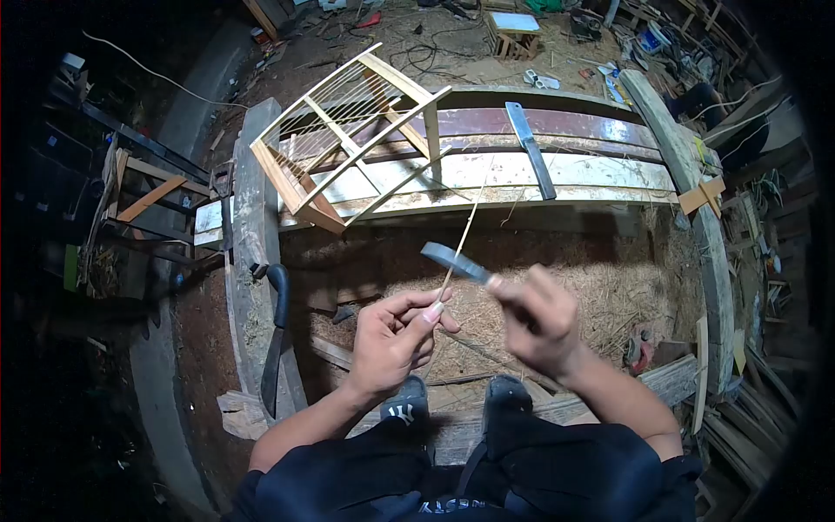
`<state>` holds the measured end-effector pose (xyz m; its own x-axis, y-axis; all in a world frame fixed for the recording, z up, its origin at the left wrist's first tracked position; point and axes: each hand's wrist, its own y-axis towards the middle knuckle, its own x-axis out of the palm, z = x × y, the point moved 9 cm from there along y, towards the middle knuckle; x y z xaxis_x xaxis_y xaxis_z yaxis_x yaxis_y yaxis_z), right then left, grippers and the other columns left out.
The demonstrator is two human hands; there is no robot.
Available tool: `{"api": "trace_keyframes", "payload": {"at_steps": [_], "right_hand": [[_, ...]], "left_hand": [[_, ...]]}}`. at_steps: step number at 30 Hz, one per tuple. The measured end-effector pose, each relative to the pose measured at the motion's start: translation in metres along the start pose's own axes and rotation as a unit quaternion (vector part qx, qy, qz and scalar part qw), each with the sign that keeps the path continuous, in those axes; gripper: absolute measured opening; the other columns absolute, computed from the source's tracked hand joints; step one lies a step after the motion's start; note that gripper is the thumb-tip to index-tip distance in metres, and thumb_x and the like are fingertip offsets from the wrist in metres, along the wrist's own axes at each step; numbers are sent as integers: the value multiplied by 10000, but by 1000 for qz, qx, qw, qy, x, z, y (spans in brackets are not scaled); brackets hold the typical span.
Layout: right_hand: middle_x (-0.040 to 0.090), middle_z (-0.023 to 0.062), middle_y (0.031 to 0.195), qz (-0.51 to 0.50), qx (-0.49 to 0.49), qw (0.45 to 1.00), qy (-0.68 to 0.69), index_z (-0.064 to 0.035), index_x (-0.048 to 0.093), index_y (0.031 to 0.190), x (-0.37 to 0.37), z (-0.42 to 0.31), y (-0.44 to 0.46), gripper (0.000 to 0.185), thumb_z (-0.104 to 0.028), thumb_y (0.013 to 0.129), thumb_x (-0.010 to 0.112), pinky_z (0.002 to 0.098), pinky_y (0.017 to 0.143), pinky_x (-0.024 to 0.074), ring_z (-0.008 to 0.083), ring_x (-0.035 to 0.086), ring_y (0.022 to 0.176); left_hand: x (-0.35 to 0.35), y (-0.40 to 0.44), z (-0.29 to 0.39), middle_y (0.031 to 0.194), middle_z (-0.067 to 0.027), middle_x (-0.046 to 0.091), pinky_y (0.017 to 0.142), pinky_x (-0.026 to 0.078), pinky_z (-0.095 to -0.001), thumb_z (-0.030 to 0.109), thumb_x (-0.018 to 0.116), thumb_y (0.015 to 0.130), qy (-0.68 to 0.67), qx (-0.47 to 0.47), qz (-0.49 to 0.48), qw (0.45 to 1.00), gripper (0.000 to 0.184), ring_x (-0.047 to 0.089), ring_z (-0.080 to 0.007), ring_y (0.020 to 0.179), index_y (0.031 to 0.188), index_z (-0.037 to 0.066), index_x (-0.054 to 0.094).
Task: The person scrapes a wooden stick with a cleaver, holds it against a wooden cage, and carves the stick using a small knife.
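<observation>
My left hand pinches a long thin wooden stick between thumb and fingers. The stick slants up and away, its far end over the bench. A knife is gripped in my right hand, which is slightly blurred. Its short, wide blade points left and crosses the stick above my left fingers; whether it touches the wood I cannot tell. Beyond my hands, a wooden frame with rows of thin bars, like part of a cage, rests tilted on the planks.
A broad-bladed knife lies on the bench planks. On the left beam rests a curved blade with a black handle. Shavings cover the ground between the beams. At the back stands a small stool.
</observation>
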<state>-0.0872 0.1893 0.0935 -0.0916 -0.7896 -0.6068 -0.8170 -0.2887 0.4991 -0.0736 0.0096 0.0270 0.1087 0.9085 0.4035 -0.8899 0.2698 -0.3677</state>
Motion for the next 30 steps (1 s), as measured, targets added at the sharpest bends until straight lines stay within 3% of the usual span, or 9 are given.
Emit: {"api": "trace_keyframes", "payload": {"at_steps": [3,6,9,11,15,19,23,27,30], "right_hand": [[499,89,738,-76,-17,997,18,-30,695,1065,12,-15,-10,331,90,757,703,363,460,414,215,521,536],[501,102,756,29,56,998,1,-38,701,1051,-5,20,2,315,71,757,722,365,478,441,239,529,537],[506,88,729,-89,20,996,13,-43,694,1025,15,-13,-11,295,85,759,703,372,488,448,242,550,562],[519,95,738,-5,9,1000,-5,-40,682,1044,-2,7,3,315,86,755,686,379,515,465,257,578,627],[508,113,749,-80,6,997,14,-32,679,1037,12,-10,-7,306,89,756,681,369,497,452,253,553,575],[534,101,781,-1,80,997,18,-52,692,1054,-1,27,-2,315,47,754,691,388,487,494,248,590,581],[522,90,769,-122,20,992,19,-47,688,1072,16,-14,-14,293,55,798,703,360,464,452,227,582,578],[511,88,772,-3,70,998,1,-69,720,1073,-2,17,-5,311,15,774,722,366,451,462,210,555,540],[521,105,761,-113,34,993,6,-41,708,1046,12,-12,-13,270,57,795,720,360,470,455,231,557,570]], "left_hand": [[-7,2,-4,941,-102,716,431,289,-194,75,551,1060,12,-10,-9,1000,276,383,-8,495,1302,-39,614],[-3,-1,-1,942,-107,714,430,294,-194,77,551,1060,-14,-12,6,1000,249,391,-10,498,1270,-34,626],[-9,1,-1,906,-105,696,421,265,-194,96,570,1051,-5,6,7,1000,223,382,-13,488,1217,-37,637],[-4,1,5,912,-116,698,421,273,-192,100,571,1051,-10,3,13,1000,214,388,-16,488,1200,-39,637],[-14,1,1,923,-139,704,423,299,-188,102,568,1052,-14,24,35,999,213,395,-21,488,1199,-38,633],[-8,0,7,925,-142,707,423,309,-190,106,564,1055,2,27,26,999,239,393,-20,487,1234,-40,626],[-12,2,2,931,-135,709,425,303,-192,109,564,1057,-6,22,19,1000,276,388,-19,487,1283,-38,624],[-10,-1,4,922,-128,707,426,289,-191,111,566,1057,9,24,26,999,296,381,-15,481,1311,-30,621],[-9,0,4,911,-126,704,422,283,-191,109,567,1056,3,22,24,999,289,376,-14,473,1303,-30,624]]}}
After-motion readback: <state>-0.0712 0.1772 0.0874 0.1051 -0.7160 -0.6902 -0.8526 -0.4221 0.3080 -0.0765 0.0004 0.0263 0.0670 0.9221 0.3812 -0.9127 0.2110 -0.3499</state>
